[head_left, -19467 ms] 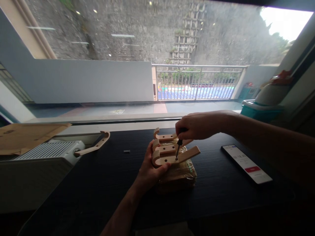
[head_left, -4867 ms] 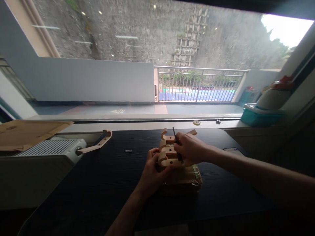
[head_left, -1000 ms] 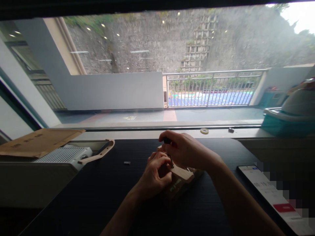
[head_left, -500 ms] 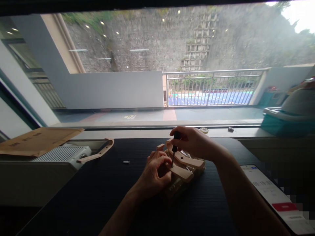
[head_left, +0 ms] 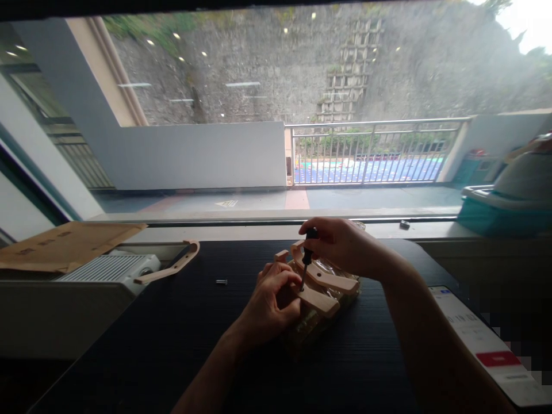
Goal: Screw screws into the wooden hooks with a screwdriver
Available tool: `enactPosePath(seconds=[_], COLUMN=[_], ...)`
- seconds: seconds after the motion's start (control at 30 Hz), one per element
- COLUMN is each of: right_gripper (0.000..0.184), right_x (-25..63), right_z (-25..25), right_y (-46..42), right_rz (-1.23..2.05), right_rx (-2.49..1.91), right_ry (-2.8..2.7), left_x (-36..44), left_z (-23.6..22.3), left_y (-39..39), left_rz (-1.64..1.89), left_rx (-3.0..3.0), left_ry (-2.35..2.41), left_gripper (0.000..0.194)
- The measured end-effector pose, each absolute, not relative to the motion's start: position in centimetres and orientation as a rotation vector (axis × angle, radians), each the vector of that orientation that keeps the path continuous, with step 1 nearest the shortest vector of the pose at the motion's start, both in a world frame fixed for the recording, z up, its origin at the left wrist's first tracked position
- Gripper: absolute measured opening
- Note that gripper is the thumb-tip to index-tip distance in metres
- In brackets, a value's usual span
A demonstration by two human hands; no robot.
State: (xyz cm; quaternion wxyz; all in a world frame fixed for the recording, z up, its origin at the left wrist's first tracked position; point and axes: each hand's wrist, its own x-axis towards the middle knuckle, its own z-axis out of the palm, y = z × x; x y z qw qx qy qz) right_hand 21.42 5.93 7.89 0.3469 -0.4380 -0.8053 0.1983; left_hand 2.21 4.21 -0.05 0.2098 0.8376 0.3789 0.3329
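Observation:
In my right hand (head_left: 340,244) is a screwdriver (head_left: 307,253) with a black handle, its shaft pointing down. The tip meets a hole in the nearer curved wooden hook (head_left: 319,302). My left hand (head_left: 271,296) grips that hook around its middle, fingertips close to the screwdriver tip. Behind it lies a second wooden hook (head_left: 334,280) with a dark hole. Both hooks rest on a block wrapped in clear, shiny plastic (head_left: 302,333); what is inside I cannot make out. Left of my hands, a small metal screw (head_left: 221,282) lies on the black table (head_left: 172,333).
Another wooden hook (head_left: 172,269) lies at the table's left edge beside a white radiator (head_left: 107,273) with a brown envelope (head_left: 69,244) on top. A phone (head_left: 478,345) showing a timer lies at right. A teal bin (head_left: 491,213) stands by the window.
My right hand has shifted slightly while turning about the screwdriver handle; the tip stays at the same hole. My left hand keeps its grip. The view has tilted very slightly.

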Motion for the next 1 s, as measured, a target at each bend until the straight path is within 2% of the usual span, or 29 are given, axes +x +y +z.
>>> enactPosePath(seconds=[0.37,1.0], right_gripper=[0.031,0.026], right_x=[21.4,21.6], right_z=[9.1,9.3], right_y=[4.6,4.8], right_rz=[0.328,0.246], right_rx=[-1.172,-1.129], right_ry=[-2.157,-2.159], left_x=[2.2,2.1], left_z=[-0.3,-0.2], left_y=[4.3,4.3], left_rz=[0.945,0.939], left_rx=[2.345,2.335], left_ry=[1.043,1.053], left_gripper=[0.022,0.024])
